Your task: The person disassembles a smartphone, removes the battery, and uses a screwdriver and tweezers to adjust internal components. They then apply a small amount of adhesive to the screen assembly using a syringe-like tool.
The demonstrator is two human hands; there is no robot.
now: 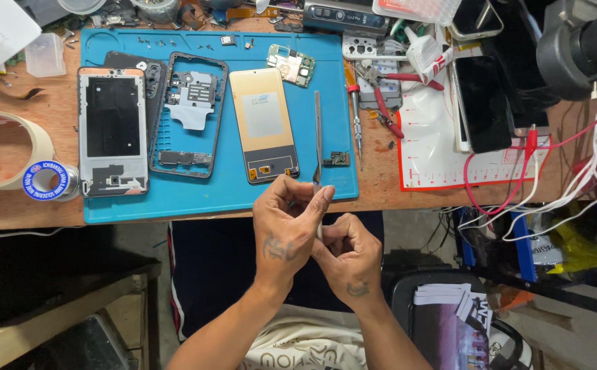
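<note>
Tweezers [317, 140] are held closed in both hands, left hand [286, 229] and right hand [348, 255]; the gold screen panel [263, 125] could be scratched if the grip slips.

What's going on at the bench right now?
A person holds a thin metal tool upright between both hands, the left hand pinching it near the fingertips and the right hand closed around its lower end. On the blue mat beyond lie a taken-apart phone: back cover, frame, screen panel and a small circuit board.
</note>
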